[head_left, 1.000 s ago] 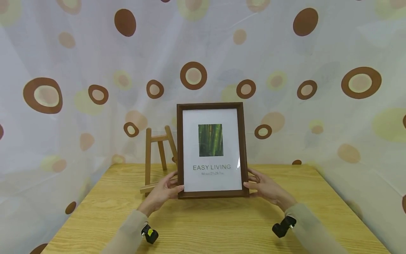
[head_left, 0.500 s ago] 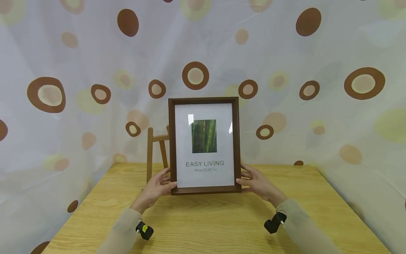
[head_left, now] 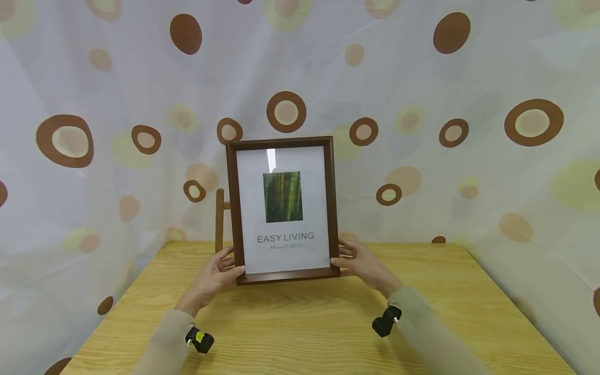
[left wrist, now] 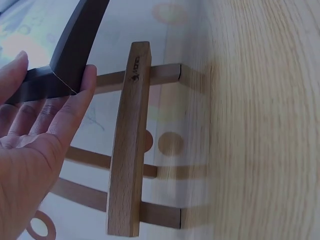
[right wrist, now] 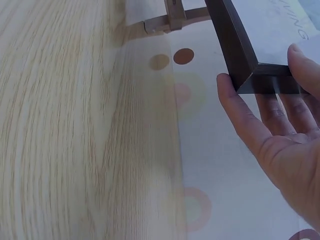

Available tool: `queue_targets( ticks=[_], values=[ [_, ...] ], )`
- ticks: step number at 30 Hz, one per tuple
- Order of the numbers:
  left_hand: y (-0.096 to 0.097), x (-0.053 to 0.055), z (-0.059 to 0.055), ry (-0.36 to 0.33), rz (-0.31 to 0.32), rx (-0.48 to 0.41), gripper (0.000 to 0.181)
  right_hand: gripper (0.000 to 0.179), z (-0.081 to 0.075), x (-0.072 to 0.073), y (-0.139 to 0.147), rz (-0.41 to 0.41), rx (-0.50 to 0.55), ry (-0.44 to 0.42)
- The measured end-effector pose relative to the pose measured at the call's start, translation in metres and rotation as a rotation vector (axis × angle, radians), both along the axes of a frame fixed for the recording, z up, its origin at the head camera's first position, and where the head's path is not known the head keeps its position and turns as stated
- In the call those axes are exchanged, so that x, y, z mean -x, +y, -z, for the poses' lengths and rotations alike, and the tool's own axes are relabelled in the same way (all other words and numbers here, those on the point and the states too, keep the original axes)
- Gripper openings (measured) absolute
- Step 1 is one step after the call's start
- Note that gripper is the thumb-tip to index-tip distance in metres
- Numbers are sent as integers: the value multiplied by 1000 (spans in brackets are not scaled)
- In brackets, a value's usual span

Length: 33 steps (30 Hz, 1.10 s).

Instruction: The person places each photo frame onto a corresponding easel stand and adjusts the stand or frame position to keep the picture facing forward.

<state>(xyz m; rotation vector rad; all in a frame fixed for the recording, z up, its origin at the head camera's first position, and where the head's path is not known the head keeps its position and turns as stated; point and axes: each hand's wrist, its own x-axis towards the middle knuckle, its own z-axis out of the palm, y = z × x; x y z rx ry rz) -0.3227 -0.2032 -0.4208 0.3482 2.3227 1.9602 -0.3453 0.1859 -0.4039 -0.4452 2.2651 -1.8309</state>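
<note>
A dark brown picture frame (head_left: 286, 276), with a white "EASY LIVING" sheet and a green bamboo picture behind its glass, is held up between both hands, tilted slightly. The left hand (head_left: 211, 276) grips its lower left side, thumb on the front and fingers behind. At the lower right side, the right hand (head_left: 363, 265) grips it the same way. Behind the frame stands a small wooden easel (head_left: 219, 219), mostly hidden in the head view. The left wrist view shows the easel's ledge (left wrist: 127, 150) and legs, below and apart from the frame's corner (left wrist: 65, 82).
The easel stands on a light wood-grain table (head_left: 300, 328). A white curtain (head_left: 328, 67) with brown and pale dots hangs behind the table and along its sides. Each wrist carries a small black camera, such as the left one (head_left: 200, 339).
Both hands have carried the picture frame leftward and somewhat upward, so it covers more of the easel. It has also tilted slightly.
</note>
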Motion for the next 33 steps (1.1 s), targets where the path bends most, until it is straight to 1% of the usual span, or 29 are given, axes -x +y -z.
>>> queue_targets(
  ticks=[5, 9, 12, 18, 20, 25, 28, 33],
  values=[
    [-10, -2, 0, -6, -37, 7, 83, 75, -1, 3, -14, 18, 4, 12],
    [-18, -4, -1, -1, -50, 1, 83, 72, -2, 7, -25, 13, 6, 14],
    [-25, -5, 0, 11, -44, 1, 83, 70, -2, 10, -32, 10, 11, 0],
    [-36, -4, 0, 49, -44, -20, 80, 68, 3, 15, -45, -2, 33, 6],
    [-40, -4, 1, 61, -42, -17, 80, 68, 6, 14, -50, 2, 47, 9],
    [-47, -9, 3, 67, -52, 12, 80, 66, 12, 12, -59, -17, 67, 8],
    [-50, -9, 3, 89, -74, 24, 79, 67, 11, 13, -66, -19, 78, 14],
    [-55, -7, 1, 125, -86, 27, 77, 66, 6, 17, -76, -16, 106, 13]
  ],
)
